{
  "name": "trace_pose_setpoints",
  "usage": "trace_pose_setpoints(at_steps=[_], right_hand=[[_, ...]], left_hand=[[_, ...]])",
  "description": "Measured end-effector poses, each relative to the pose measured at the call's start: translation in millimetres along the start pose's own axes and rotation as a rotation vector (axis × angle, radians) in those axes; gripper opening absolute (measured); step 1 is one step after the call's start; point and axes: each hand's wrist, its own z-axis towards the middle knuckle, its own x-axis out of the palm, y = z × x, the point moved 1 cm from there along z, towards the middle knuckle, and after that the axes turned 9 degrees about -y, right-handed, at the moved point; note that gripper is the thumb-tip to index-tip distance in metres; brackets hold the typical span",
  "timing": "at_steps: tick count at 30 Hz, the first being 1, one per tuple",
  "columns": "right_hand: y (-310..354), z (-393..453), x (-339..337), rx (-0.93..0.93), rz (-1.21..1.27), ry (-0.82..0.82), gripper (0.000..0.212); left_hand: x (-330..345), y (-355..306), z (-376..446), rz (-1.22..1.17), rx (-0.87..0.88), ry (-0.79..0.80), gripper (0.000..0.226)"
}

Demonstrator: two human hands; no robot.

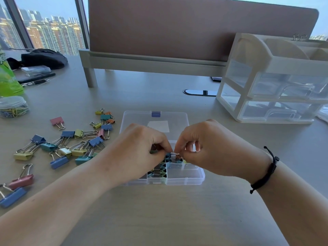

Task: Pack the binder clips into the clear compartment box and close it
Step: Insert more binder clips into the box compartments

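Observation:
The clear compartment box lies open in front of me, its lid folded back flat with a blue latch at the far edge. Small binder clips fill its middle compartments. My left hand and my right hand meet over the box, fingertips pinching a small clip at one compartment. Which hand bears the clip is hard to tell; both touch it. A pile of larger coloured binder clips lies loose on the desk to the left.
A white drawer organiser stands at the right rear. A desk partition on a grey stand runs behind. A tub of paper clips, a green bottle, pens and a black pouch sit at the far left.

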Motion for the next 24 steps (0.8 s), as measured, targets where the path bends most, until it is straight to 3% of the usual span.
trace_pose_setpoints(at_steps=[24], right_hand=[[-9.7, 4.1, 8.9, -0.030, 0.064, -0.096, 0.016]], left_hand=[[-0.4, 2.7, 3.5, -0.017, -0.049, 0.033, 0.020]])
